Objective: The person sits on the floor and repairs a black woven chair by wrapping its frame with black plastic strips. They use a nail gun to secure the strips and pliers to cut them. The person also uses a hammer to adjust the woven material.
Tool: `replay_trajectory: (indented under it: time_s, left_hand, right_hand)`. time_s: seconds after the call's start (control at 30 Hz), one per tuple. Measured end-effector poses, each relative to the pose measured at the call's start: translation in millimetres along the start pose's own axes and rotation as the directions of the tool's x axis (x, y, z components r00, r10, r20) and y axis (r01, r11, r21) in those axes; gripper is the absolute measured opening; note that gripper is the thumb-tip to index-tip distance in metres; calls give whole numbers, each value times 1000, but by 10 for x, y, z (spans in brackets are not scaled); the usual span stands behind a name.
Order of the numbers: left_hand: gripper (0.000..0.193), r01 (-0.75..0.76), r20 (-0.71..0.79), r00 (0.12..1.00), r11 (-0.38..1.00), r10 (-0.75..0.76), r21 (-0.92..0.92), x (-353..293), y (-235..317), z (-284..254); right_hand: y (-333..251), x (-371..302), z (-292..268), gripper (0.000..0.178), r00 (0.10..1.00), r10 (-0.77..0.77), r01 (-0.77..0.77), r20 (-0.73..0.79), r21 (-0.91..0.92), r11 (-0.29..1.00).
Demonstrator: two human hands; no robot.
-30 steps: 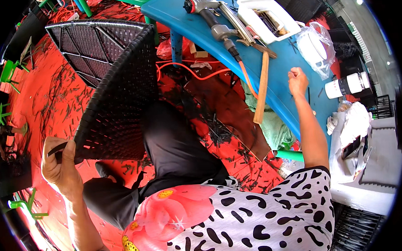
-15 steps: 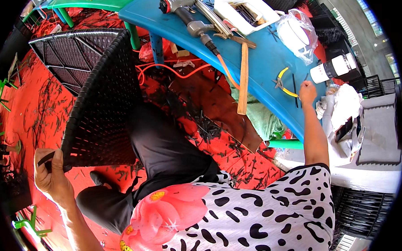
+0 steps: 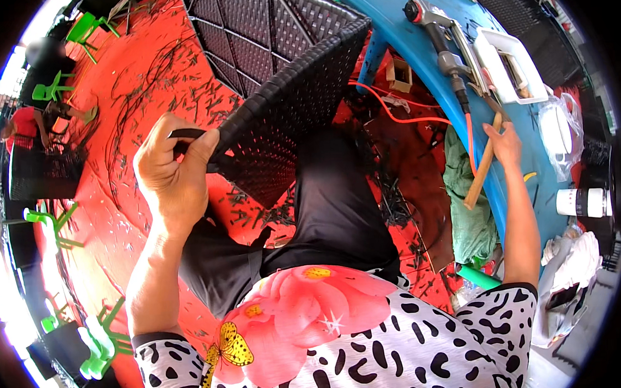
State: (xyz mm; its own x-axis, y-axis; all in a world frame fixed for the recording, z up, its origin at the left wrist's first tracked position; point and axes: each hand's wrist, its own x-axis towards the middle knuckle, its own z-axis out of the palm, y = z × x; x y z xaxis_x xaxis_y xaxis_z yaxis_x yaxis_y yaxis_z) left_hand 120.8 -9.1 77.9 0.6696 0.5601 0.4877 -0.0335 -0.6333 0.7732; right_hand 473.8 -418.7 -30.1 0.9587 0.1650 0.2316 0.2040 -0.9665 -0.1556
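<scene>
Head view: the left hand (image 3: 173,173) grips the corner of a black woven panel (image 3: 289,101), fingers curled tight over its edge and pinning a black strip (image 3: 185,133) against it. The panel (a wicker-style chair part, by its look) stands tilted over the person's lap, its lower edge against the black trousers (image 3: 325,214) and its upper part reaching toward the top of the picture.

The right hand (image 3: 506,146) is out at the blue table (image 3: 399,10), fingers closed around the wooden handle of a hammer (image 3: 481,166); the handle slants down over the table's edge. Just beyond it on the table lie a grey power tool (image 3: 436,32) with an orange cord (image 3: 397,114) hanging to the floor, and a white tray (image 3: 509,64). A green cloth (image 3: 467,201) hangs beside the table.

The red floor (image 3: 139,70) is strewn with dark offcuts, and green stools (image 3: 52,222) stand at the left rim.
</scene>
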Motion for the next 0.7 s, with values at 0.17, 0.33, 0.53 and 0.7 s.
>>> replay_trajectory:
  time_s: [0.17,0.33,0.53,0.7]
  left_hand:
    - [12,38,-19,999,999,-39,-22,-40,7,-24]
    - [11,75,-39,997,996,-73,41,-65,102,-40]
    - [11,73,13,997,992,-75,102,-47,62,-105]
    - [13,79,-6,997,996,-78,46,-96,42,-118]
  right_hand:
    - [-250,386,-32,36,966,-177,206,-186,149,967]
    - [-1386,1052,3,70,973,-228,227,-28,-39,973]
    - [-1805,1691,422,59,951,-166,188,261,-61,980]
    - [-1861,1636,484,46,926,-119,120,357,20,993]
